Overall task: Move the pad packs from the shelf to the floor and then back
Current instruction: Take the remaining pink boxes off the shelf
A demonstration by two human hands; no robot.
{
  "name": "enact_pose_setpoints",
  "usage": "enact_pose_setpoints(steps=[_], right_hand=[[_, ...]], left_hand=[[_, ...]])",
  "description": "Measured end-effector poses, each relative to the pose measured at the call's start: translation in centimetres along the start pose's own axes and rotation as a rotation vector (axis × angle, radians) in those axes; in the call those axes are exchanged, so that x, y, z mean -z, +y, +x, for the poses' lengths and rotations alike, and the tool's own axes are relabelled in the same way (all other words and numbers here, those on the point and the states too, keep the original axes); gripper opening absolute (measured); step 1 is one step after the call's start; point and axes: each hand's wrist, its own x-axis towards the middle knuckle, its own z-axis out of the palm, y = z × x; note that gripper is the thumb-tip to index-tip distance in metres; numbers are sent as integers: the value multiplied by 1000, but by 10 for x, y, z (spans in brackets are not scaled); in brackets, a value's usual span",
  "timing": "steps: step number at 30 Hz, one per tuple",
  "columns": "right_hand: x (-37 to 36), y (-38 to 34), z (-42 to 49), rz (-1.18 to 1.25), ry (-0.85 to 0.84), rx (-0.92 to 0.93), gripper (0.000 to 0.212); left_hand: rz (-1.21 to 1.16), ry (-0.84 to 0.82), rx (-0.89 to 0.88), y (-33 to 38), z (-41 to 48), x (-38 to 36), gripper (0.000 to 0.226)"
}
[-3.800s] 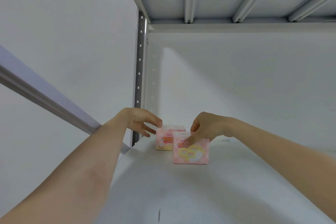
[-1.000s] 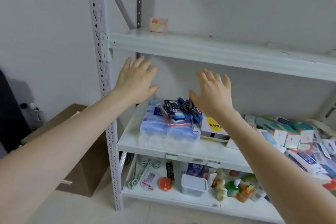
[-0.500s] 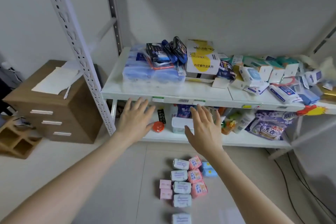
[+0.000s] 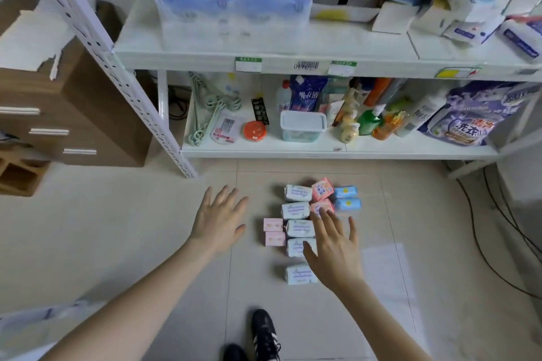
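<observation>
Nearest me is a black shoe (image 4: 265, 334) on the tiled floor (image 4: 117, 228). My left hand (image 4: 218, 221) is spread flat with straight fingers and holds nothing, over bare tile left of the packs. My right hand (image 4: 334, 249), just as open and empty, hovers over the cluster and hides part of it. The pad packs (image 4: 297, 193) lie on the floor before the shelf (image 4: 293, 152), small soft wrapped bricks. I count five white in a column, two pale pink at left, two coral and two blue at far right
</observation>
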Motion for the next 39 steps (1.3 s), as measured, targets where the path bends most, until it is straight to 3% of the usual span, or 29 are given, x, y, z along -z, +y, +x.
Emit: enact_pose_setpoints(steps=[12,26,39], right_hand=[[-197,23,32,121,-158,-38,66],[-471,39,57,145,-392,-39,65],[-568,46,83,70,-412,-1,69]], left_hand=[[-78,-167,-13,24,95,-176,65],[-197,-223,-64,28,226,-427,73],[-255,-163,-207,25,302,-520,83]])
